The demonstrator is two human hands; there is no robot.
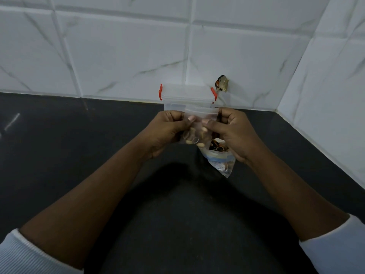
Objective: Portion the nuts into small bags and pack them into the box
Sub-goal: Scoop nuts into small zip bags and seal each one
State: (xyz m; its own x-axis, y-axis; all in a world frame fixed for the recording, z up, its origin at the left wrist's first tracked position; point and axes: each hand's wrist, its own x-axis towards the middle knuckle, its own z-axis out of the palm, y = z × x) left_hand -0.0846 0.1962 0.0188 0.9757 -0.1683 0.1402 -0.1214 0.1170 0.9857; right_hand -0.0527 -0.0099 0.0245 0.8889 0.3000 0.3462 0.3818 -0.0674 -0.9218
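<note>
Head view had the dark surface (79,155) spread wide. At its back, against the tiled wall, stood the clear box with red latches (187,95), lid on, handy for packing. In front of it, the left hand (167,131) and right hand (233,133) each pinched the small clear bag (199,115) near its top, held up between them, probably to seal it. The larger supply bag (219,161) lay on the surface under the right hand, close for refills. Pale nuts (197,143) sat low in the small bag.

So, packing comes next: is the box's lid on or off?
On: the lid covers the clear box, red latches at both ends. Latched or not, cannot tell.
</note>
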